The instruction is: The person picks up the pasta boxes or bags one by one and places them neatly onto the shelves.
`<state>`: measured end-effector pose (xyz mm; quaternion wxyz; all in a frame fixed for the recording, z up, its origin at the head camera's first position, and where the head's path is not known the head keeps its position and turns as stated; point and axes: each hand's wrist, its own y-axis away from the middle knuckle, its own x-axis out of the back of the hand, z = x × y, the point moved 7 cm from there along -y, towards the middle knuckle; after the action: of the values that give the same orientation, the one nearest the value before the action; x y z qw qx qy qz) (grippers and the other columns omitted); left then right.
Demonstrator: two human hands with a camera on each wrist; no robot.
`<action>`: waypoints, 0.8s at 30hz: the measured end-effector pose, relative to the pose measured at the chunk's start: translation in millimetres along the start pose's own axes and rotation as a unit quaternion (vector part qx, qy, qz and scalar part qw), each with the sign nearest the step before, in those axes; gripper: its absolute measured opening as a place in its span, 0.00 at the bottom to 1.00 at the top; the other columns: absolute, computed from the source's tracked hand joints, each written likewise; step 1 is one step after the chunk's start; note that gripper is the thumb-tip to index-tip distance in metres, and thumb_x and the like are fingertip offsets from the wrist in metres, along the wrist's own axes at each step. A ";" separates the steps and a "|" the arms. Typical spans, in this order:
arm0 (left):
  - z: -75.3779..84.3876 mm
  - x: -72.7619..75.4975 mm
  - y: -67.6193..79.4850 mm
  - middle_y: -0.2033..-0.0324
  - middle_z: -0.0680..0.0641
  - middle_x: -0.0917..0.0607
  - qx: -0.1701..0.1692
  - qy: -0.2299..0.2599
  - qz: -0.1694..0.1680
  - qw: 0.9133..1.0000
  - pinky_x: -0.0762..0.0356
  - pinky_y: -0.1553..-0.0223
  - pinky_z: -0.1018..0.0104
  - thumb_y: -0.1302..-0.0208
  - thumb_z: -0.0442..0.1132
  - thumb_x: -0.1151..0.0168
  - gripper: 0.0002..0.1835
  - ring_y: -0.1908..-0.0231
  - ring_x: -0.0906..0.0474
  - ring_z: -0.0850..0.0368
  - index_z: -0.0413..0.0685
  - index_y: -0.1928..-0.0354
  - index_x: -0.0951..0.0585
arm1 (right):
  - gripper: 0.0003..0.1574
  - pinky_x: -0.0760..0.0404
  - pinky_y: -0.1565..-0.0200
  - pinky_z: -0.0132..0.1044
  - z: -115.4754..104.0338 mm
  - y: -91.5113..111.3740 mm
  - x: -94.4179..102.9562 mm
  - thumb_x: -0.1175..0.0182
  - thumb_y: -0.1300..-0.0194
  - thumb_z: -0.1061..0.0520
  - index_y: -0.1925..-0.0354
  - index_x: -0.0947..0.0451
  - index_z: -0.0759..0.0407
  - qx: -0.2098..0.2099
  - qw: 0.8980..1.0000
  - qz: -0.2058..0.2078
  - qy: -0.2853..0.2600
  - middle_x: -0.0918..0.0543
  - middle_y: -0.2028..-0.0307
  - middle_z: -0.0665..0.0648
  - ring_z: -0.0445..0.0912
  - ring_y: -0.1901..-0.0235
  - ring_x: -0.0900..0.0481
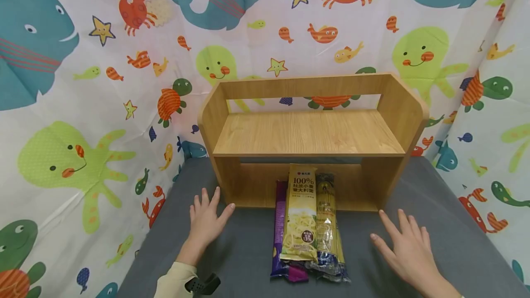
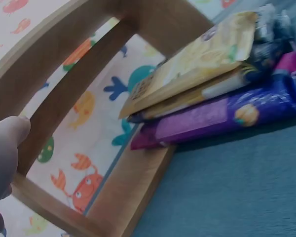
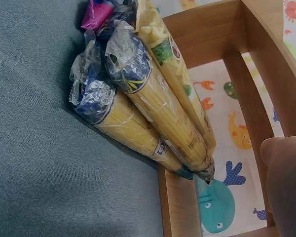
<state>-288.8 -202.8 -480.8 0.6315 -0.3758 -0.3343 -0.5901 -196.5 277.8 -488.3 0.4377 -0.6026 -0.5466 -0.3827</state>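
Observation:
A stack of pasta packs lies before a two-tier wooden shelf (image 1: 308, 132), its far ends reaching over the lower board's front edge. A yellow pack (image 1: 301, 210) lies on top. To its right is a clear pack of spaghetti (image 1: 326, 215), with another spaghetti pack (image 3: 133, 131) beneath, seen in the right wrist view. A purple pack (image 2: 202, 116) sits on the left side. My left hand (image 1: 207, 224), fingers spread, is by the shelf's lower left corner. Near the lower right corner my right hand (image 1: 410, 252) spreads its fingers. Neither hand holds anything.
Grey cloth (image 1: 248, 252) covers the table under the shelf and packs. Behind and at both sides hangs a white curtain (image 1: 136, 77) printed with sea animals. A black band (image 1: 203, 284) is on the left wrist.

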 end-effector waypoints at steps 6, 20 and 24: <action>-13.2 0.9 -26.4 0.23 0.22 0.53 0.023 0.058 0.003 0.998 0.59 0.31 0.20 0.27 0.64 0.49 0.46 0.26 0.59 0.15 0.41 0.20 0.47 | 0.49 0.48 0.40 0.81 -2.1 0.8 -2.4 0.48 0.28 0.28 0.27 0.36 0.61 -0.003 1.000 -0.005 0.013 0.42 0.30 0.86 0.84 0.34 0.45; -5.2 20.9 -90.5 0.22 0.36 0.41 0.064 0.252 0.099 0.961 0.31 0.33 0.37 0.30 0.58 0.41 0.48 0.28 0.34 0.31 0.53 0.18 0.53 | 0.49 0.47 0.42 0.82 4.8 7.0 -16.3 0.47 0.29 0.27 0.27 0.34 0.61 -0.010 1.000 -0.028 0.003 0.41 0.31 0.86 0.84 0.35 0.44; 2.5 28.8 -97.9 0.25 0.37 0.33 0.056 0.275 0.131 0.951 0.24 0.39 0.39 0.31 0.51 0.39 0.43 0.35 0.25 0.32 0.53 0.19 0.46 | 0.50 0.47 0.41 0.82 7.4 7.7 -19.2 0.49 0.29 0.27 0.27 0.34 0.61 -0.018 0.999 -0.040 0.001 0.41 0.31 0.86 0.84 0.34 0.44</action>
<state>-384.0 -216.9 -446.8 0.7907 -0.2030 -0.1282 -0.5632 -191.1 278.5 -509.6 0.4116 -0.5876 -0.5630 -0.4103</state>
